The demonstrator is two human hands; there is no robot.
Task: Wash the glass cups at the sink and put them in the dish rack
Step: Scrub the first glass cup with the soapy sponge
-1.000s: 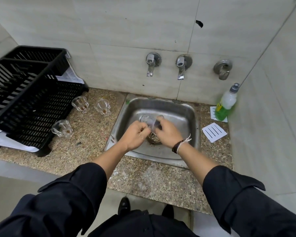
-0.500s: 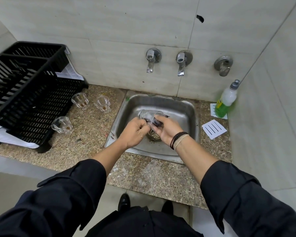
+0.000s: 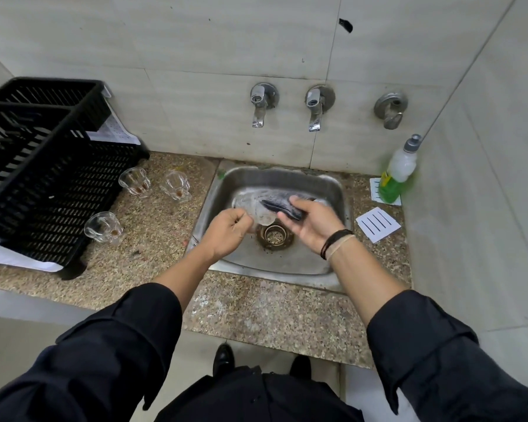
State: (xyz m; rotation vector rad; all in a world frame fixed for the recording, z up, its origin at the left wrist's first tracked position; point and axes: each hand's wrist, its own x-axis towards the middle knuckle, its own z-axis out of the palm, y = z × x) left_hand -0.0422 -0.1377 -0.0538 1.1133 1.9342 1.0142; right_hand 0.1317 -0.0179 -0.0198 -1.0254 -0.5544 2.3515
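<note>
Steel, glass, stone and black plastic, as I see them from the head camera.

The sink (image 3: 333, 190) looks like brushed stainless steel, dull and water-streaked, its drain strainer (image 3: 274, 236) stained brown. The countertop (image 3: 256, 315) I read as speckled granite, faintly glossy. The three glass cups (image 3: 104, 228) at its left edge are clear and ribbed. The dish rack (image 3: 43, 184) is matt black slatted plastic. Wall taps (image 3: 261, 105) shine like chrome; the tiles (image 3: 195, 41) are smooth and pale.

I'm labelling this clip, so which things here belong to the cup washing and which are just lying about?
Job: glass cup held by left hand; dark scrubber in right hand; three cups on counter; sink; dish rack.
Lying about: soap bottle; lined card.
</note>
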